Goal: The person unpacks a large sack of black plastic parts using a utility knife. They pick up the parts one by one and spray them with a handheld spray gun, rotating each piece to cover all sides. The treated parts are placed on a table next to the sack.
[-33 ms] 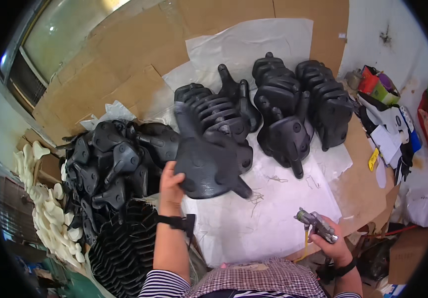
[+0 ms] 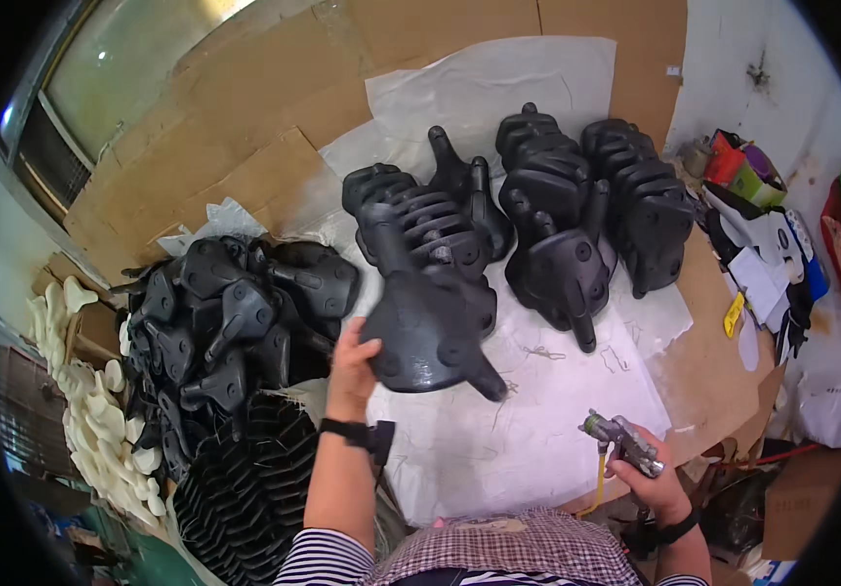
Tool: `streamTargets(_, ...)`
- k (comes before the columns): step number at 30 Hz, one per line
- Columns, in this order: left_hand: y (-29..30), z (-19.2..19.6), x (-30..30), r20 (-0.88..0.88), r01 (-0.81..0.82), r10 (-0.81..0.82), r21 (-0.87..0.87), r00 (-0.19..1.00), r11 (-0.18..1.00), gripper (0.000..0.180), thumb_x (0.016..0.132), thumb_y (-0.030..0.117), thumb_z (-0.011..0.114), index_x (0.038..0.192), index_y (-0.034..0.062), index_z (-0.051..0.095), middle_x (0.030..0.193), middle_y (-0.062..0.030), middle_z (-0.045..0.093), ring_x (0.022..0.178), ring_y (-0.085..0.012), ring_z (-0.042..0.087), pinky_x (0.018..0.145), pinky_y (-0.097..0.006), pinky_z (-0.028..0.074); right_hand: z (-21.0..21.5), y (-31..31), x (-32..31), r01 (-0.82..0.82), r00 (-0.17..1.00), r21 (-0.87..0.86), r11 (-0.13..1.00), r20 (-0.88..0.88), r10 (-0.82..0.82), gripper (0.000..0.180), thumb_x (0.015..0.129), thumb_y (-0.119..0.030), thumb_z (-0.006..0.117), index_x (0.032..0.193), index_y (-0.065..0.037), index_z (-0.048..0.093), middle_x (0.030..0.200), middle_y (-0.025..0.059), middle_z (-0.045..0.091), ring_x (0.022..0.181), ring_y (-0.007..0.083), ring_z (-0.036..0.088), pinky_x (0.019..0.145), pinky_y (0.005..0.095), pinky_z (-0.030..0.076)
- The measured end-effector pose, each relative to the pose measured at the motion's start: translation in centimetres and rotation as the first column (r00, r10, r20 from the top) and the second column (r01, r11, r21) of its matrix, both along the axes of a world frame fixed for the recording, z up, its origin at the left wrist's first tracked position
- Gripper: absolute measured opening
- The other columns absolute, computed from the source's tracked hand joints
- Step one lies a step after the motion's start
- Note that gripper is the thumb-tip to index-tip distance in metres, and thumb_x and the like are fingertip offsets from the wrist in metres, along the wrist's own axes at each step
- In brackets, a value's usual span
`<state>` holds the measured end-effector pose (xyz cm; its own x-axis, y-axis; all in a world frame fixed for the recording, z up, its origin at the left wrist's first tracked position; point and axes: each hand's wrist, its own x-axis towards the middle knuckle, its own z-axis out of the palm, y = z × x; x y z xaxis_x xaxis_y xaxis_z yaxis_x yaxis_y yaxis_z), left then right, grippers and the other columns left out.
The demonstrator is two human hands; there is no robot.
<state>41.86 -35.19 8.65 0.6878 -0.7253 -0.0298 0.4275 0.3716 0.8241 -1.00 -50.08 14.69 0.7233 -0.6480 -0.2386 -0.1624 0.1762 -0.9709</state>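
Left hand (image 2: pixel 354 363) grips the edge of a flat black moulded plastic part with a stubby peg (image 2: pixel 427 332), held tilted over the white paper sheet (image 2: pixel 537 410) at the front of the stacked rows of black parts (image 2: pixel 576 210). Right hand (image 2: pixel 653 481) is clenched around a small metal spray gun (image 2: pixel 620 437) near the paper's lower right corner. Loose heap of black parts (image 2: pixel 230 317) lies just left of the left hand.

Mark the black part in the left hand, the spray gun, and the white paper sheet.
black part (image 2: pixel 430 337): head view, middle of its flat face.
spray gun (image 2: pixel 620 439): head view, metal body.
white paper sheet (image 2: pixel 547 391): head view, bare patch.
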Motion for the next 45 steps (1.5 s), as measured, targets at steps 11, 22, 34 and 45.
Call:
streamTargets(11,-7.9,-9.4,0.5,0.728,-0.335,-0.294,0.584,0.619,0.739,0.070,0.056,0.022,0.085,0.111,-0.0043,0.051,0.107,-0.0156,0.055,0.097,-0.0262,0.056,0.086,-0.035,0.046,0.3,0.7,-1.4,0.034,0.999,0.030,0.999,0.033,-0.035,0.055,0.080,-0.005,0.066,0.129,0.005,0.044,0.086,0.0064,0.061,0.079,0.0138,0.061,0.074,0.0293,0.052)
streamTargets(22,-5.7,-1.6,-8.5,0.703,-0.286,-0.244,0.545,0.668,0.788,0.050,0.057,0.020,0.082,0.091,0.0031,0.048,0.089,-0.0115,0.054,0.084,-0.0215,0.053,0.078,-0.032,0.044,-1.4,2.5,-0.4,-0.072,0.997,-0.076,0.995,-0.023,0.070,0.055,0.079,-0.005,0.067,0.129,0.004,0.045,0.089,0.0069,0.062,0.083,0.0138,0.061,0.078,0.0298,0.050)
streamTargets(34,3.4,10.5,9.4,0.587,-0.813,0.680,-0.062,0.440,0.579,0.052,0.075,0.011,0.073,0.117,-0.0010,0.044,0.109,-0.0086,0.052,0.094,-0.0171,0.052,0.087,-0.031,0.044,4.2,3.0,-0.3,0.077,0.995,-0.169,0.983,0.072,-0.066,0.055,0.078,-0.007,0.067,0.127,0.002,0.045,0.088,0.0093,0.062,0.080,0.0156,0.061,0.074,0.0307,0.050)
streamTargets(45,-10.4,-3.4,3.2,0.494,-0.331,0.128,0.351,0.860,0.876,0.036,0.064,-0.005,0.070,0.098,0.0008,0.061,0.088,-0.0035,0.062,0.081,-0.0147,0.059,0.075,-0.028,0.047,1.7,0.4,0.8,-0.068,0.996,-0.129,0.989,-0.064,0.060,0.053,0.076,-0.002,0.068,0.125,0.002,0.048,0.087,0.0069,0.063,0.080,0.0113,0.059,0.072,0.0264,0.049)
